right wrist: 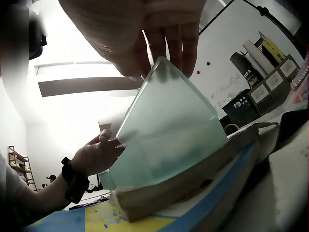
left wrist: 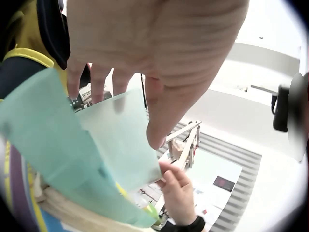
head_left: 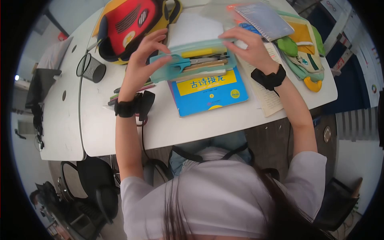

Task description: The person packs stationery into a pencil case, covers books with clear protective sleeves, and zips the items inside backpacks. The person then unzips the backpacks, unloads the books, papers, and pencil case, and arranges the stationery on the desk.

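A translucent teal pencil case [head_left: 154,71] lies with its lid [left wrist: 120,140] raised, on top of a blue and yellow book [head_left: 210,96]. Inside are blue-handled scissors [head_left: 180,63], a yellow item [head_left: 196,52] and several pencils or pens. My left hand [head_left: 142,60] is at the lid's left end, fingers behind the panel and thumb on the near side. At the other end, my right hand [head_left: 252,48] pinches the lid's corner between thumb and fingers. Through the lid [right wrist: 166,111], its fingertips show faintly in the right wrist view.
A red and yellow backpack [head_left: 130,26] stands back left, beside a black mesh cup [head_left: 94,71]. Several pens lie by the left wrist. Open printed pages [head_left: 266,94], a spiral notebook [head_left: 264,20] and a green and yellow bag [head_left: 304,44] are at the right.
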A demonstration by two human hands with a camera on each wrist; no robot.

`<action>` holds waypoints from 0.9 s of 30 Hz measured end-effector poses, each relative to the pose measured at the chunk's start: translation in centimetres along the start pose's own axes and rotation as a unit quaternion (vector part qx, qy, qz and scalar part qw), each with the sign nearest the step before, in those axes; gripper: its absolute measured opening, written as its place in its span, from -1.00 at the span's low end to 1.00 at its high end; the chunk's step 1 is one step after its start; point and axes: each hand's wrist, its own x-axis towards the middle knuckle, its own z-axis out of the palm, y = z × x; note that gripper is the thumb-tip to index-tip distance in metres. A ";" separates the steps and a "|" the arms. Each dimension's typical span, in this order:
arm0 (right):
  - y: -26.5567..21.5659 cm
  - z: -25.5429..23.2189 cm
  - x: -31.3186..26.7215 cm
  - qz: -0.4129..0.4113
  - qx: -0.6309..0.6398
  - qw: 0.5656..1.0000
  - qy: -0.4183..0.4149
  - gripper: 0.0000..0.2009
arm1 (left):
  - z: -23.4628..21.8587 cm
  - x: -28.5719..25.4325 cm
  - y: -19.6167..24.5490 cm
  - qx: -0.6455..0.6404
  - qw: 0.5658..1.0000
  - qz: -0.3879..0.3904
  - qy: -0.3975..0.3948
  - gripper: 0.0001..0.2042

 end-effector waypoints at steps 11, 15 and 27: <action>-0.9 -0.3 -1.3 0.002 0.030 0.993 -0.113 -0.90 | 2.3 -0.2 1.1 0.160 0.979 -0.034 -0.119 -0.74; -1.1 0.0 -1.3 0.024 0.037 0.989 -0.143 -0.89 | 2.2 -0.3 0.7 0.153 0.980 -0.028 -0.122 -0.74; -1.8 0.4 -0.7 -0.007 -0.018 0.979 -0.205 -0.83 | 2.8 -0.4 0.7 0.218 0.969 0.009 -0.117 -0.74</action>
